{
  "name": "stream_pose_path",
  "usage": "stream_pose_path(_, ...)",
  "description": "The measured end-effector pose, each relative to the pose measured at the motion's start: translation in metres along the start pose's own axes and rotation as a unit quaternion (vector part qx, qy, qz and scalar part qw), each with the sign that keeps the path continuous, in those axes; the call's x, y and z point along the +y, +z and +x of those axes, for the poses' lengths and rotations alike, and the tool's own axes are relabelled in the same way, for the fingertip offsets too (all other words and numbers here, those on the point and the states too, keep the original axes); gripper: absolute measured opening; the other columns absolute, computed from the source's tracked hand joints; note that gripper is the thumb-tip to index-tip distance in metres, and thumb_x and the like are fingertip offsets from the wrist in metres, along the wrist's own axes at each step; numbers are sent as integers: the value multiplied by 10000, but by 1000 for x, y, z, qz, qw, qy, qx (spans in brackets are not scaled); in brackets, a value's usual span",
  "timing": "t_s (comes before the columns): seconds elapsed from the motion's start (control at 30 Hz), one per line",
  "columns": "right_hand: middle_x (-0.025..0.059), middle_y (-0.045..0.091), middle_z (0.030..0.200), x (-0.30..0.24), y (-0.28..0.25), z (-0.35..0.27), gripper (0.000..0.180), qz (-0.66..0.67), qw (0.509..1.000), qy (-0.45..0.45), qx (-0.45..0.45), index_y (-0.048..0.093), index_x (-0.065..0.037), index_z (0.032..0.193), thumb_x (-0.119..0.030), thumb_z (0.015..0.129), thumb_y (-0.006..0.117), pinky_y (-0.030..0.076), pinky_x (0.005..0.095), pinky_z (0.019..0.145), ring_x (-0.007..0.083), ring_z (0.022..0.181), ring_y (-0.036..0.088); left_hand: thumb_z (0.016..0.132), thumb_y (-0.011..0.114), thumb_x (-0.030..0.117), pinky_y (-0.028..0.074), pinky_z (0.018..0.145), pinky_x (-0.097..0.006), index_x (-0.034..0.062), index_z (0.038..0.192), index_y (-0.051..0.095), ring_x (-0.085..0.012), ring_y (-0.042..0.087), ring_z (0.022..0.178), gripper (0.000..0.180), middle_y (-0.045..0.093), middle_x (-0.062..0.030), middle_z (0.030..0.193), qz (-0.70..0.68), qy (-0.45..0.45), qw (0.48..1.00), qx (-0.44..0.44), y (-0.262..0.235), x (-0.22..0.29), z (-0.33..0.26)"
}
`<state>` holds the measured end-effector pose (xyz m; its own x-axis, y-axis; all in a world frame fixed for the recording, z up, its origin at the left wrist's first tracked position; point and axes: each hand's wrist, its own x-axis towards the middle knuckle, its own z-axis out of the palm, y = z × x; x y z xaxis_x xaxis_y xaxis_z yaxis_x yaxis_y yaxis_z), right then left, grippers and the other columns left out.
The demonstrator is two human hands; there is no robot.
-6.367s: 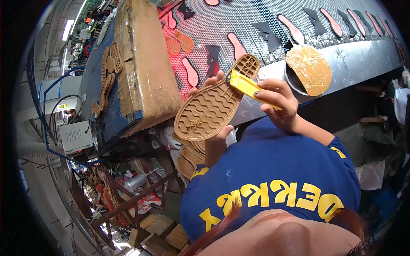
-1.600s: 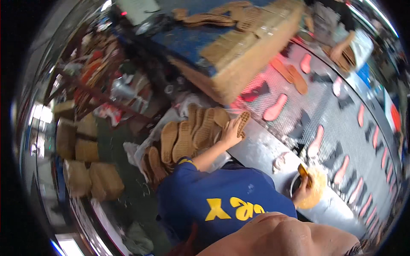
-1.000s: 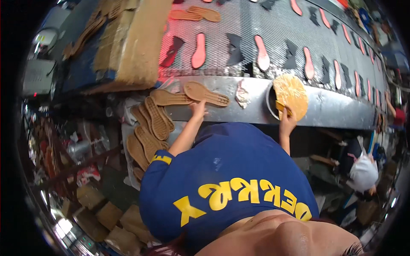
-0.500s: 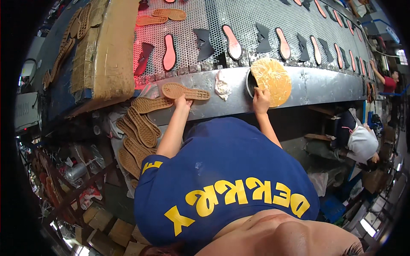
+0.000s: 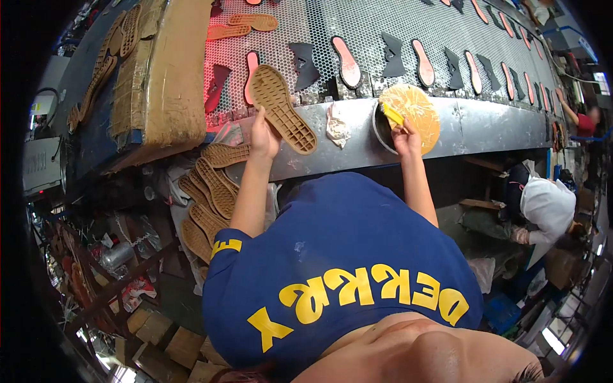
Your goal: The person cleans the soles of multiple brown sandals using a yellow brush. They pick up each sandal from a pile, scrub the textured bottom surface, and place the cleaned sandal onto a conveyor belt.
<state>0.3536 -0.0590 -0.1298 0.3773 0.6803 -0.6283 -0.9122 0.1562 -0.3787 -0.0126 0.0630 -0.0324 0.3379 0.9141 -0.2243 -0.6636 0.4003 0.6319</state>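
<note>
head cam, left hand (image 5: 264,137) fingers now gripping tan sole (image 5: 281,110) lifted off ledge, right hand (image 5: 405,135) fingers pinching yellow brush (image 5: 393,116) at glue pot (image 5: 410,118)

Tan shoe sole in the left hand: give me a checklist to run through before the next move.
1. Left hand grips the tan shoe sole: ok.
2. Sole's tread side faces up: ok.
3. Right hand holds the yellow brush: ok.
4. Brush sits at the round glue pot: ok.
5. Brush loaded with glue: cannot tell.
6. White rag lies on the metal ledge, within reach: ok.
</note>
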Motion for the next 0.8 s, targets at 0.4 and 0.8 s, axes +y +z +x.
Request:
stream_pose_path(0.4, 180, 616, 1095, -7, 187, -138, 226, -165, 859, -355, -330, 532, -17, 1051, -235, 998, 506, 517, 343, 825, 229, 936, 613, 987, 166, 370, 598, 610, -343, -55, 1292, 456, -257, 669, 779, 598, 625, -242, 1091, -57, -126, 985, -106, 92, 2, -13)
stream_pose_path(0.8, 149, 550, 1142, 43, 222, -167, 323, -455, 504, -640, -359, 655, -7, 1107, -230, 873, 674, 560, 336, 834, 260, 1011, 624, 998, 196, 522, 570, 706, -356, 5, 1314, 469, -245, 672, 833, 665, 650, -159, 1077, -37, -98, 976, -190, 116, 9, -42)
